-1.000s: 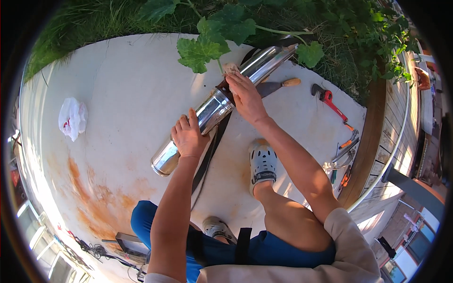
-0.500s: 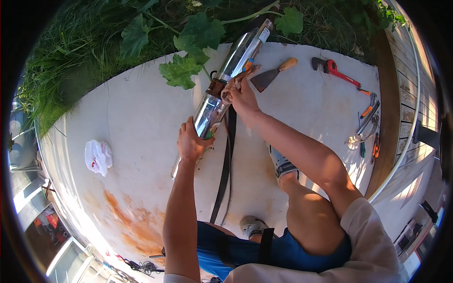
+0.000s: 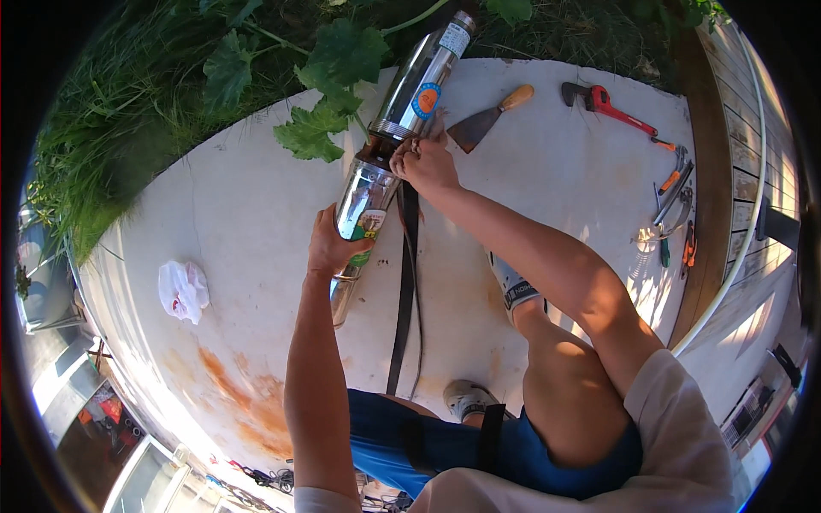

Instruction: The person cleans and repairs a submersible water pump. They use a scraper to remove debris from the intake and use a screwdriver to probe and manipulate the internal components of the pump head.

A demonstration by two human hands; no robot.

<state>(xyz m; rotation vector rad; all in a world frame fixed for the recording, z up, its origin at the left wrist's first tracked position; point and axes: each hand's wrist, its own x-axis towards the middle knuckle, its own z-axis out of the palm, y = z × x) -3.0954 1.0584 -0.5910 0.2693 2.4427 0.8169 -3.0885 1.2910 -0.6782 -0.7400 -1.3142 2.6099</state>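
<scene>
A long polished steel submersible pump (image 3: pixel 412 101) lies aslant on the pale concrete, its far end by the grass. Between its two shiny sections is a rusty brown neck (image 3: pixel 376 152). My left hand (image 3: pixel 329 246) grips the lower section, thumb over a green and white label (image 3: pixel 369 224). At the neck, my right hand (image 3: pixel 428 164) is closed on a dirty rag (image 3: pixel 439 128), mostly hidden by the fingers. An orange and blue round sticker (image 3: pixel 426 100) shows on the upper section. A black flat strap (image 3: pixel 406 282) and a thin cable run from beneath the pump toward my feet.
Right of the pump lie a wooden-handled scraper (image 3: pixel 487 120) and a red pipe wrench (image 3: pixel 609 109). Several hand tools (image 3: pixel 674 201) line the wooden edge. A white plastic bag (image 3: pixel 183 291) sits at left, above rusty stains (image 3: pixel 231 389). Broad leaves (image 3: pixel 312 128) overhang the pump.
The pump has rolled, bringing the orange sticker and the green label more into view. My right hand has shifted slightly left along the neck, and the rag now shows less.
</scene>
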